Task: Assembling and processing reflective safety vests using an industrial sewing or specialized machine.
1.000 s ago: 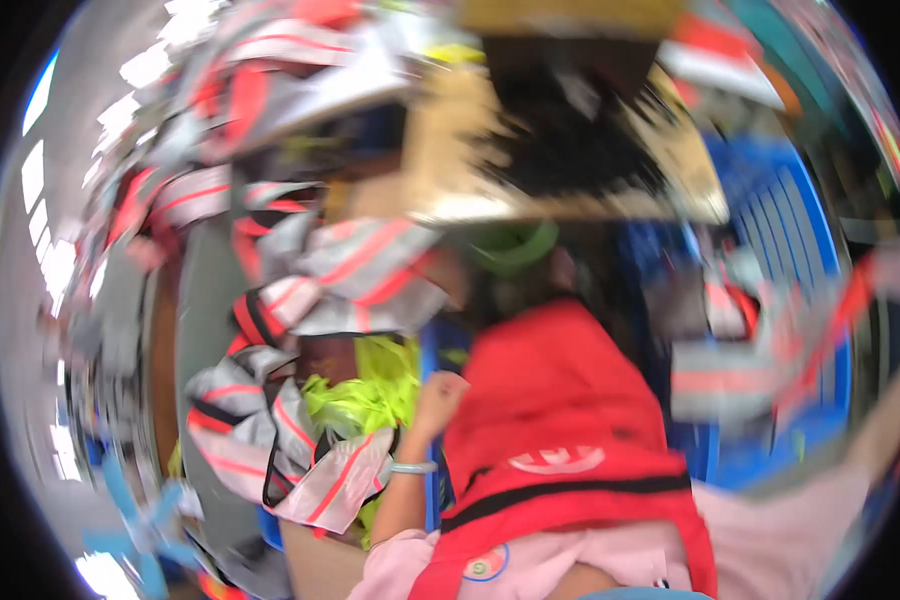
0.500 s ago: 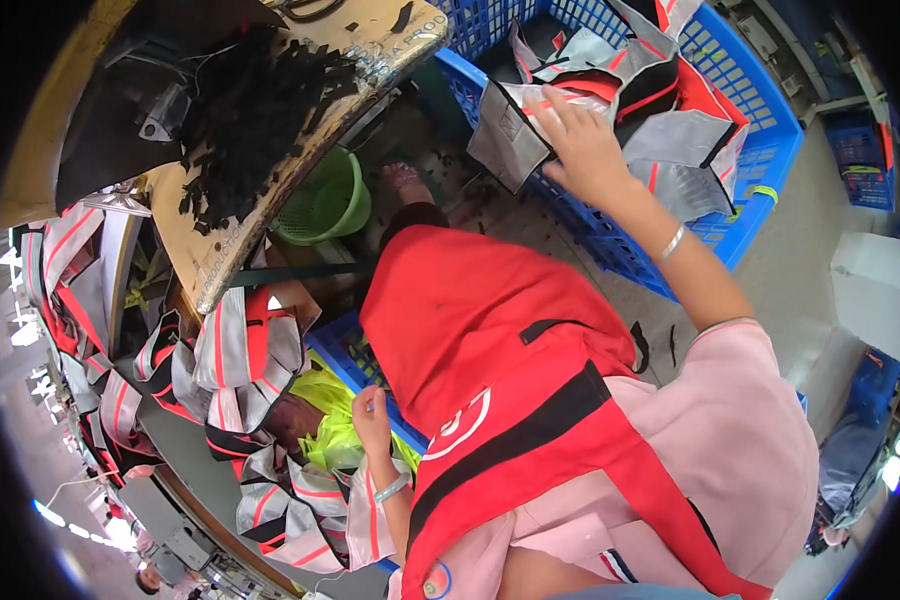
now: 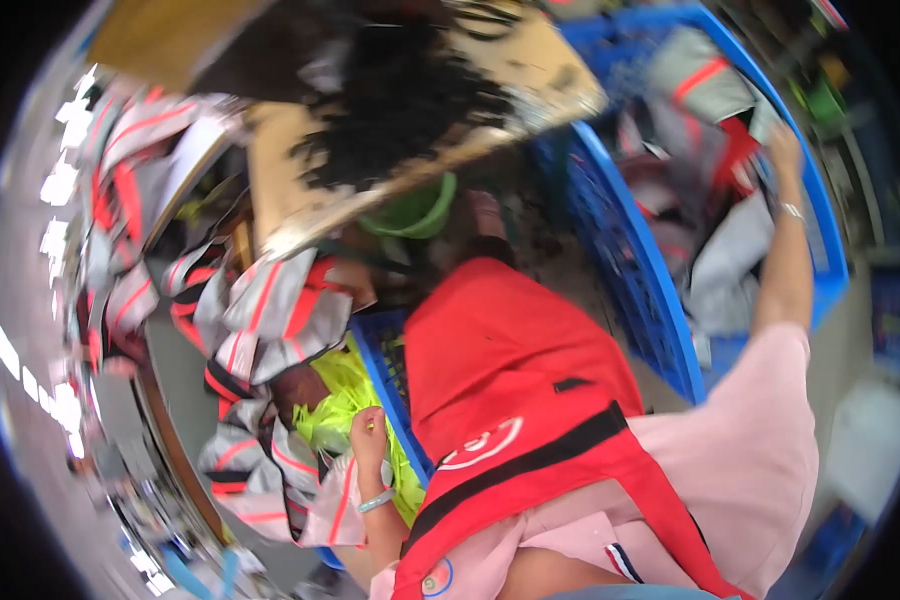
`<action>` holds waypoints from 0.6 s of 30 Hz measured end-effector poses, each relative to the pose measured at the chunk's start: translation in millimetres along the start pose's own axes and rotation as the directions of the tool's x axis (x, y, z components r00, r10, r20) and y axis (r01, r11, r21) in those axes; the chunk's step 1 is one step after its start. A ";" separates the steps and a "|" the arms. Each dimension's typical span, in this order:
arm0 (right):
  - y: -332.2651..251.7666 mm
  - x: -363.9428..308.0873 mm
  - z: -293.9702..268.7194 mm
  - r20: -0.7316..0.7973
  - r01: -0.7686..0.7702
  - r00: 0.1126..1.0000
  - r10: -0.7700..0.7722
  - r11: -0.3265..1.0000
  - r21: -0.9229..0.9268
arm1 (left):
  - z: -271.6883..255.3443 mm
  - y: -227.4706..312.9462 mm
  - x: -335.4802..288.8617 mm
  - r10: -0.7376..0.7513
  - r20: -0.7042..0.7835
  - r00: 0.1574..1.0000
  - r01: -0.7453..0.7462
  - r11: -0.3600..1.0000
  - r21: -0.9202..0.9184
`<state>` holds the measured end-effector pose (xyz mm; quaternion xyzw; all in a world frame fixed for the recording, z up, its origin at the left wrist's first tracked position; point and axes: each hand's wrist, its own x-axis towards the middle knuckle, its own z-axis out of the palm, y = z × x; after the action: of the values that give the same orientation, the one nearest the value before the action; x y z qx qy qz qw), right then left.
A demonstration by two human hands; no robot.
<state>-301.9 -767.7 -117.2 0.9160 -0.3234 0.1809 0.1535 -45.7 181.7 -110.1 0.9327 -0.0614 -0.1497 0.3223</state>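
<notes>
My right hand (image 3: 785, 155) reaches into the large blue plastic crate (image 3: 642, 262) on the right, by a grey fabric piece (image 3: 708, 80) with a bright red stripe. Motion blurs its fingers, so I cannot make out whether they grip the cloth. More grey, red and black fabric pieces (image 3: 735, 265) fill the crate. My left hand (image 3: 368, 432) is curled closed, low beside the yellow-green fabric (image 3: 332, 400). Whatever it holds, if anything, is hidden. Close by on its left hang grey pieces with red stripes (image 3: 270, 300).
A worn wooden table (image 3: 270, 185) carries a heap of black strips (image 3: 400, 110). Under its edge stands a green basket (image 3: 410, 212). A second blue crate (image 3: 378, 345) stands left of my red apron (image 3: 510, 340). Further striped pieces (image 3: 135, 150) lie at the far left.
My right hand has moved right, from the crate's near-left side to its far right. The grey flap that hung over the near edge no longer hangs there. The view has turned; my left hand stays curled.
</notes>
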 end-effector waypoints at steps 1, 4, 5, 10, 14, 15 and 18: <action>58.8 20.1 -22.1 -0.221 -0.122 0.967 0.125 0.992 0.027 | 8.3 -25.3 6.0 -0.015 -0.063 0.998 0.007 0.992 -0.123; 46.4 -14.4 14.0 0.288 -0.504 0.863 0.415 0.661 0.557 | 5.1 -12.9 -8.6 -0.054 0.000 0.999 0.054 0.998 -0.045; 33.0 -47.1 25.3 0.171 -0.425 0.898 0.406 0.695 0.580 | 7.8 -7.7 -14.7 -0.076 -0.079 0.994 0.071 0.996 -0.062; -15.8 -259.3 40.6 -0.164 -0.511 0.852 0.496 0.857 -0.063 | 23.6 3.0 -66.1 -0.172 -0.144 0.975 0.180 0.982 0.048; 54.0 -251.4 85.5 -0.061 -0.575 0.739 0.671 0.675 0.463 | 42.0 -31.9 -87.1 -0.292 -0.175 0.940 0.282 0.956 -0.079; 42.9 -244.7 108.1 0.064 -0.598 0.714 0.698 0.559 0.574 | 41.0 -37.2 -84.7 -0.302 -0.200 0.932 0.293 0.953 -0.076; 12.0 -240.6 130.2 0.417 -0.668 0.614 0.670 0.159 0.727 | 21.3 -53.1 -51.3 -0.318 -0.139 0.938 0.297 0.943 -0.149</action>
<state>-453.9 -699.2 -334.4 0.6282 -0.5621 0.3605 -0.3994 -100.1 221.8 -146.6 0.9176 0.1211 -0.1260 0.3570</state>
